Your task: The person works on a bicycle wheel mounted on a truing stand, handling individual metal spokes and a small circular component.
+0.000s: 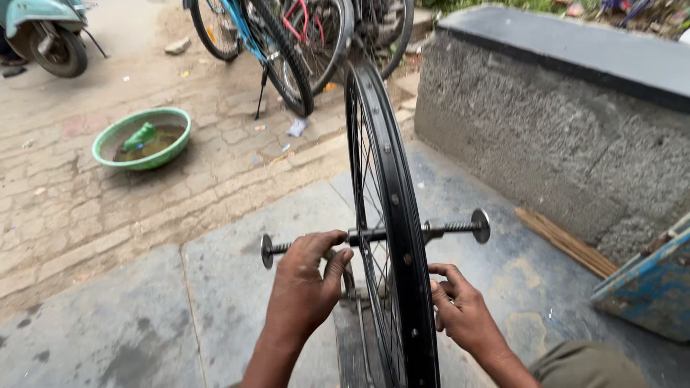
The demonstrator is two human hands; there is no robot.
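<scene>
Two hands steady a bare black bicycle rim (392, 215) standing upright on a metal stand over the concrete floor (215, 287). The left hand (305, 284) curls closed around the threaded axle (460, 228); the right hand (460, 309) grips something beside the spokes, hidden from here. It looks like wheel truing, which calls for a slow spin.

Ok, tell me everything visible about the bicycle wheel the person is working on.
The bicycle wheel is a bare black rim with thin metal spokes and no tyre, standing upright and seen nearly edge-on. A threaded axle rod runs through its hub, ending in a round disc on each side. The left hand grips the axle on the left of the hub; the right hand is beside the rim on the right, what it touches unclear. Its lower part meets a stand, mostly hidden.
</scene>
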